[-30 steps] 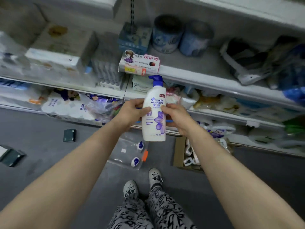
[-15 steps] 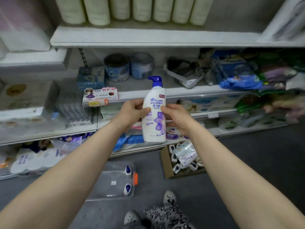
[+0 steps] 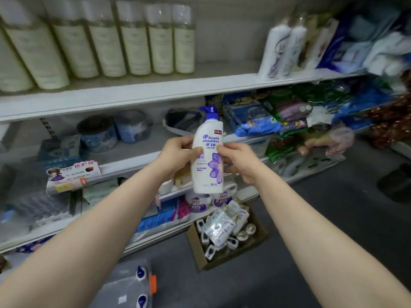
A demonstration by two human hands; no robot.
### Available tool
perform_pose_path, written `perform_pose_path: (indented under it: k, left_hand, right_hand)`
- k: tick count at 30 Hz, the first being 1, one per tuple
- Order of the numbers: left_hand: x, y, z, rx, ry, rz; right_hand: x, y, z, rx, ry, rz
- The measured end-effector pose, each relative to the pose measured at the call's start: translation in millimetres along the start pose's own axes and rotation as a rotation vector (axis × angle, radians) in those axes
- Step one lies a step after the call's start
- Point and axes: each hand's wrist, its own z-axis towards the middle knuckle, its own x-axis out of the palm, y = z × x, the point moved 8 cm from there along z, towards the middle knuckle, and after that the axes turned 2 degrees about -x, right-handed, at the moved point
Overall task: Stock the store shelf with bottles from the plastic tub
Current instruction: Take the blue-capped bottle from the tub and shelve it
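Note:
A white shampoo bottle point(image 3: 208, 161) with a blue pump and a purple flower label stands upright in the air before the shelves. My left hand point(image 3: 178, 155) grips its left side and my right hand point(image 3: 239, 161) grips its right side. Low on the floor lies the clear plastic tub point(image 3: 124, 285) with an orange latch, and two blue pump tops show inside it. On the upper shelf point(image 3: 142, 90), two similar white bottles point(image 3: 281, 52) stand at the right.
Tall cream bottles point(image 3: 133, 41) line the upper shelf's left. The middle shelf holds round tins point(image 3: 97, 133), a boxed item point(image 3: 73, 176) and packets point(image 3: 289, 114). A cardboard box point(image 3: 226, 234) of small packages sits on the grey floor by the shelf base.
The view has tilted upward and shifted right, bringing the upper shelf into sight. Both hands keep the same hold on the bottle, which has risen relative to the shelves.

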Motion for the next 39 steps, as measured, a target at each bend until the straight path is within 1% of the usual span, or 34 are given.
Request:
perform_pose_path:
  k: [13,19,27,32,39]
  left_hand:
    - [186,-71,65,0.102,0.111,0.036]
    - [242,-87,92,0.142,0.135,0.029]
    - [278,-109,131,0.171,0.159,0.036]
    - [286,-120,165,0.166,0.170,0.001]
    - [287,-143,223,0.223,0.177,-0.011]
  right_hand:
    - [-206,26,4,-0.102,-0.129,-0.004]
    - [-266,31,9,-0.123,-0.154,0.013]
    - [-313,37,37,-0.132,-0.195,0.048]
    - [-330,48,69,-0.155,-0.217,0.074]
    - [-346,69,127,-0.181,-0.209,0.074]
